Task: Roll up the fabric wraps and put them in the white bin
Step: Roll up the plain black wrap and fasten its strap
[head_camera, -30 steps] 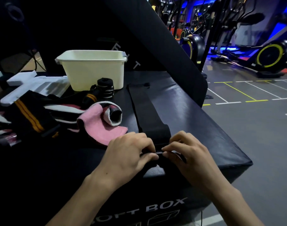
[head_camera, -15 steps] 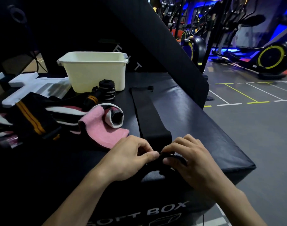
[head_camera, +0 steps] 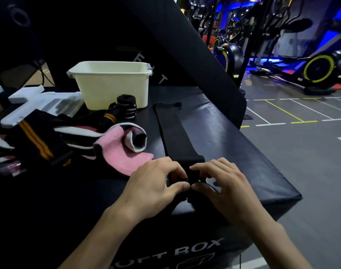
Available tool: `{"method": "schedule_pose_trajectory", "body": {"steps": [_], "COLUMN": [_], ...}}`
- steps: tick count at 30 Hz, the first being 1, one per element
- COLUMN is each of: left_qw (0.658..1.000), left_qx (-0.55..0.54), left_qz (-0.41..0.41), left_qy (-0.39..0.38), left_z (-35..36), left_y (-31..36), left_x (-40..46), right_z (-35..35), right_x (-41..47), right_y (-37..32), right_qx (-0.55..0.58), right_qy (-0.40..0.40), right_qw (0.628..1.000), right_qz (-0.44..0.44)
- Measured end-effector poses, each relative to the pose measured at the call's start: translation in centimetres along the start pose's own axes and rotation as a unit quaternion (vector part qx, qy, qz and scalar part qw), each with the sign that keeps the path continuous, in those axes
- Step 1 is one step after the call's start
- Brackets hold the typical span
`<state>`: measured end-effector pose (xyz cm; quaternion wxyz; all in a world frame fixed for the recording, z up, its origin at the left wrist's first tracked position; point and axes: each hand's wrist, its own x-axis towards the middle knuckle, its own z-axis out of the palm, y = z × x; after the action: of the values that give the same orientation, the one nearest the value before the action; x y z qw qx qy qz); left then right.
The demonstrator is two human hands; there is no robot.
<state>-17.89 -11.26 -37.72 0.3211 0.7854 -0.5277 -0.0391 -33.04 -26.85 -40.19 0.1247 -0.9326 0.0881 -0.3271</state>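
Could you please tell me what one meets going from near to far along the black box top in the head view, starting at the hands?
Left hand and right hand gripping the near end of the black wrap → its flat length → rolled striped wrap → white bin.

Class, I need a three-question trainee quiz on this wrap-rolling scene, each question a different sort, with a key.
1. True or false: both hands pinch the black wrap.
2. Which lies closest to the left hand? A pink wrap; B white bin; C rolled striped wrap.
3. Fill in: the right hand works at the black wrap's ____ end.

Key: 1 true. 2 A. 3 near.
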Motion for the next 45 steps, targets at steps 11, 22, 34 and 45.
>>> {"method": "schedule_pose_trajectory", "body": {"steps": [11,22,34,45], "left_qw": [0.998,0.991,0.961,0.939], "left_qx": [0.018,0.05,0.212,0.292], "left_qz": [-0.043,0.017,-0.063,-0.099], "left_qy": [0.053,-0.124,-0.163,-0.151], "left_z": [0.7,1.4,1.5,1.7], "left_y": [-0.1,-0.5,-0.6,-3.9], "left_x": [1.0,4.0,9.3,15.8], "right_z": [1.1,-0.6,-1.7,-2.1], "right_x": [0.7,0.0,-0.2,-0.1], "right_y": [0.9,0.0,-0.7,-1.3], "right_qx": [-0.01,0.021,0.081,0.125], "right_qy": [-0.049,-0.108,-0.138,-0.147], "right_qw": [0.999,0.994,0.987,0.981], "right_qz": [0.015,-0.029,-0.032,0.013]}}
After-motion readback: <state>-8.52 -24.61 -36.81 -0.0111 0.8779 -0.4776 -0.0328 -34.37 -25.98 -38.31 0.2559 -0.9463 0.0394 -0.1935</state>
